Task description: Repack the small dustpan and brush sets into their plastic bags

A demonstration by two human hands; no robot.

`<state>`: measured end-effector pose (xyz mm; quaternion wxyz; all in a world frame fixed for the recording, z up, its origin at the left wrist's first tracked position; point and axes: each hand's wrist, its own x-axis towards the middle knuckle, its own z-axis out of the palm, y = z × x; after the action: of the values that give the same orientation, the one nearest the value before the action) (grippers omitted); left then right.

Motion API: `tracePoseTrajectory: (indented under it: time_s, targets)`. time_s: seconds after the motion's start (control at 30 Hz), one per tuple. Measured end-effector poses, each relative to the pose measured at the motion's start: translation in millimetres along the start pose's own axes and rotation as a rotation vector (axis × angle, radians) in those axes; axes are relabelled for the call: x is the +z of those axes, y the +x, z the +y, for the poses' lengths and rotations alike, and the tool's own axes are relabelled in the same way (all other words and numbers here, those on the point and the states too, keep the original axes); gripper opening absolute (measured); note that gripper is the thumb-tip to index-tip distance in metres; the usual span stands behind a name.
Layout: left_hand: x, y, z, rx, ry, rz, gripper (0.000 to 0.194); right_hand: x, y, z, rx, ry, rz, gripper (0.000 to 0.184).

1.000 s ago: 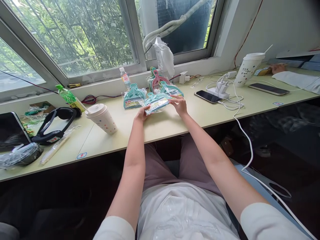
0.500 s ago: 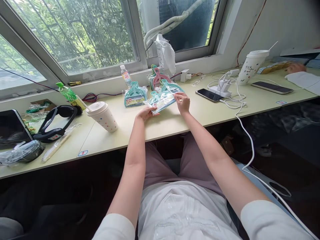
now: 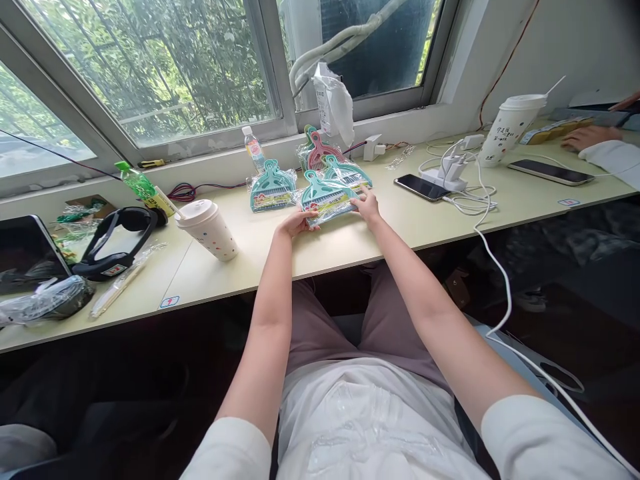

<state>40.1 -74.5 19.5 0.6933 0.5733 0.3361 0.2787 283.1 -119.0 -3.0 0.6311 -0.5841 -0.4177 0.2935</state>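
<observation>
Left hand, nearer the paper cup, and right hand grip opposite ends of the wrapped teal dustpan, its long edge spanning between them.

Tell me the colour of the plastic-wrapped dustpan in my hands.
The fan-shaped, plastic-wrapped dustpan is mint green, clearest in the head view.

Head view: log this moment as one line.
left hand: holds front dustpan, left corner | right hand: same dustpan, right corner | green bottle: left of hands
</observation>
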Motion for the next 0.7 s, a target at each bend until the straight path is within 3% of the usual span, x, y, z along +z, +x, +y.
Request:
tracePoseTrajectory:
  time_s: [0.07, 0.13, 0.27, 0.4, 0.47, 0.6, 0.7]
  targets:
    - [1.8, 0.8, 0.6, -0.018, 0.016, 0.018, 0.045, -0.6, 0.4, -0.6, 0.125, 0.118, -0.078, 0.045]
    - [3.4, 0.5, 2.1, -0.022, 0.037, 0.052, 0.055, -1.4, 0.7, -1.4, 0.163, 0.206, -0.092, 0.035]
    - [6.6, -5.9, 8.1, 0.113, 0.015, 0.156, 0.092, -4.6, 2.8, -2.0, 0.195, 0.301, 0.078, 0.029]
    - [16.4, -10.6, 9.5, 0.247, 0.173, 0.075, 0.109, -7.9, 6.4, 1.3, 0.225, 0.343, 0.188, 0.034]
    - [22.9, -6.8, 6.8, 0.25, 0.286, 0.139, 0.108, -7.6, 7.3, 3.3, 0.212, 0.306, 0.185, 0.035]
    - [26.1, 7.3, 2.4, 0.249, 0.254, 0.418, 0.089, -2.9, 5.7, 3.2, 0.161, 0.231, 0.137, 0.034]
    - [18.4, 12.9, 3.8, 0.2, 0.308, 0.486, 0.062, 0.9, 0.6, -0.9, 0.054, 0.101, 0.086, 0.033]
